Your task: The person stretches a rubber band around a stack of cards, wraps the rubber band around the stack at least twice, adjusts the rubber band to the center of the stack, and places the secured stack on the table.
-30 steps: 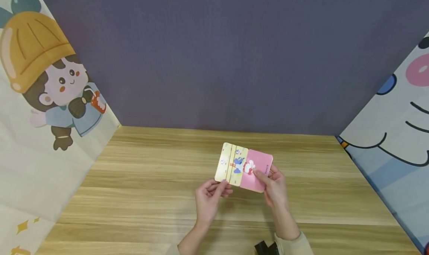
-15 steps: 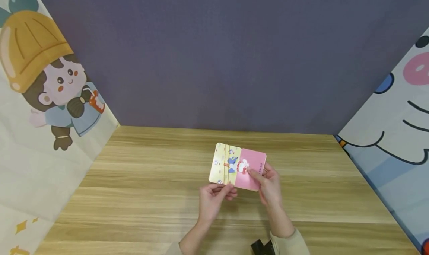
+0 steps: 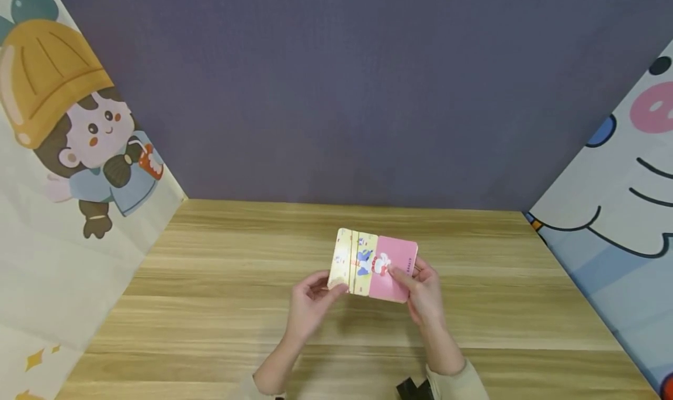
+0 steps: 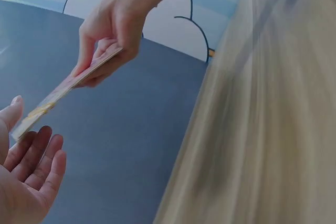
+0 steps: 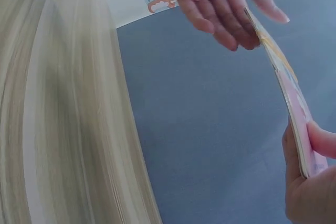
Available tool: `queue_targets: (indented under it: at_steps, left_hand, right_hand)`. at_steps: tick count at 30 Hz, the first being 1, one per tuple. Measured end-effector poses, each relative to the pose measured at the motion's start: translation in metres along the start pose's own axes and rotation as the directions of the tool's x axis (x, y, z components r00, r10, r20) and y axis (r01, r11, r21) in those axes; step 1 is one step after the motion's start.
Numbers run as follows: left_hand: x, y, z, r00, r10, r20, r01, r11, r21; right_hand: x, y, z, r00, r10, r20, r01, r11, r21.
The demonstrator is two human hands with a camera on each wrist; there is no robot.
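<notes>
Pink booklet [image 3: 364,264]; right hand [image 3: 426,295] pinches it, left hand [image 3: 309,306] half spread.

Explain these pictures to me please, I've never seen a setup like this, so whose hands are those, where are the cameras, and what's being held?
There is no machine here: a person is working with two bare hands. The wide picture comes from a camera on the head, looking forward and down. The other two come from cameras on the left and right wrists, so the same scene appears from each side.

The right hand pinches the pink end of a thin yellow-and-pink booklet or card, thumb on top. The left hand is at the yellow end, thumb and fingers apart around it; whether it touches is hard to tell. The booklet is held above the wooden tabletop, not lying on it. A dark object sits by the right cuff.
</notes>
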State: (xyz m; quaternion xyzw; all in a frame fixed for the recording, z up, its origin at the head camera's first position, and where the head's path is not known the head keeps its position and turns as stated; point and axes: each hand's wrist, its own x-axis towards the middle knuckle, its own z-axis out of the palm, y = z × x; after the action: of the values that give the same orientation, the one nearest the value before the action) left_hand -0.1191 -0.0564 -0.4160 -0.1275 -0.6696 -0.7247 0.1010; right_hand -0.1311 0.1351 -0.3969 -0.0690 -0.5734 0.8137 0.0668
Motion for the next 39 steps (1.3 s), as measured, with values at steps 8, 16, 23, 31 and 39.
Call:
queue_targets:
  at_steps: [8,16,23,31,39]
  left_hand:
    - [0.019,0.026,-0.009,0.993,0.101,0.069,-0.106,0.991,0.079]
    - [0.040,0.043,-0.015,0.977,0.144,0.157,-0.170,0.972,0.161]
    - [0.055,0.050,-0.016,0.956,0.171,0.237,-0.229,0.943,0.244]
    - [0.073,0.030,-0.016,0.934,0.168,0.317,-0.270,0.910,0.315]
    - [0.083,0.024,-0.017,0.905,0.184,0.384,-0.330,0.874,0.358]
  right_hand:
    - [-0.003,0.001,-0.002,1.000,0.008,0.014,-0.007,0.999,-0.034]
    - [-0.003,0.004,-0.004,1.000,0.015,0.010,-0.015,0.998,-0.063]
    - [-0.001,0.007,-0.007,1.000,0.009,0.019,-0.008,0.997,-0.072]
    - [-0.003,0.005,-0.005,1.000,0.017,0.027,-0.014,0.995,-0.094]
    - [-0.004,0.003,-0.004,0.999,0.011,0.043,-0.006,0.995,-0.102]
